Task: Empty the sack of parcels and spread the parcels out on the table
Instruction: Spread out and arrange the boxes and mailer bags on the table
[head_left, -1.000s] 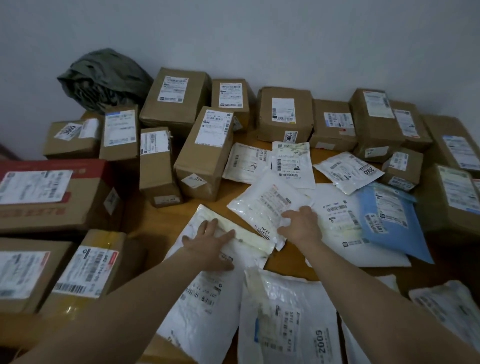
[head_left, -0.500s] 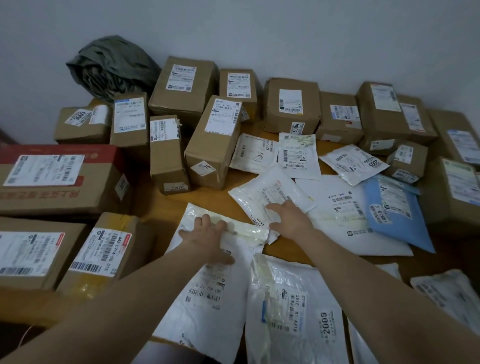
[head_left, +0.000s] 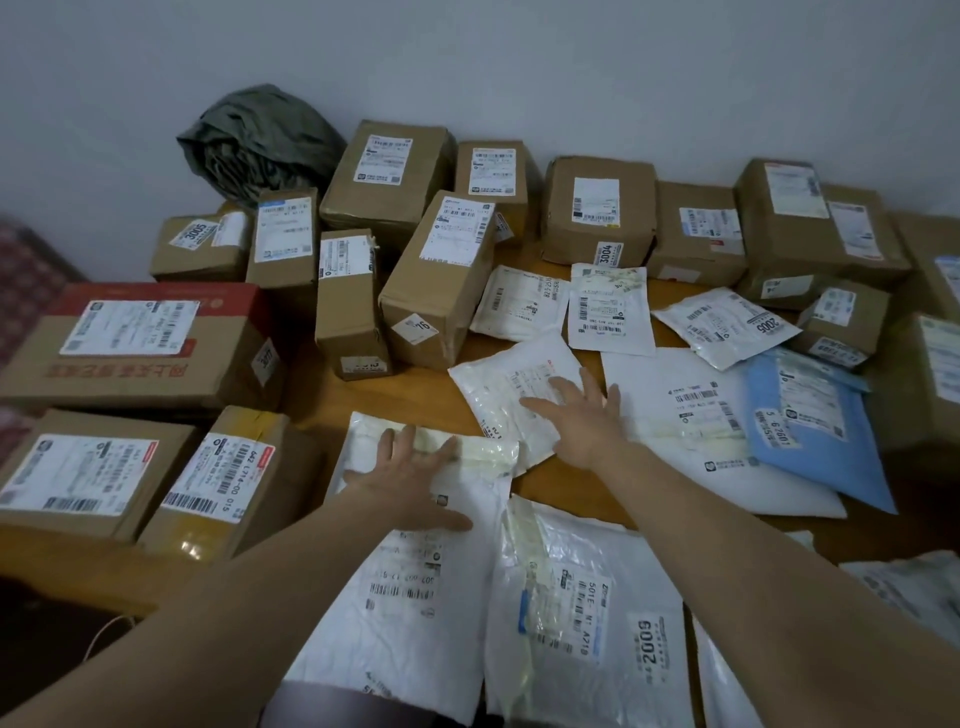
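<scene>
- Risk: the left hand (head_left: 410, 480) lies palm down with straight fingers on the far end of a large white mailer (head_left: 395, 597). It presses and holds nothing. The mailer's near corner seems to hang past the near edge of the table (head_left: 322, 400), so a pull toward the body could slide it off.
- Risk: the right hand (head_left: 584, 421), fingers spread and gripping nothing, rests flat on a small white mailer (head_left: 498, 384). That mailer's near corner overlaps the large mailer's taped flap, so pushing one would probably drag the other along.
- Risk: cardboard boxes (head_left: 436, 280) stand close beyond the fingertips, leaving little bare wood to spread into. A firm shove could bunch the mailers against them.
- Both mailers lie directly beneath the palms. More mailers lie just beside the right hand, including a blue mailer (head_left: 810, 431) further to its right.
- The sack (head_left: 260, 140) lies crumpled far beyond the left hand, against the wall behind the boxes, well apart from both hands. It looks limp and likely emptied.
</scene>
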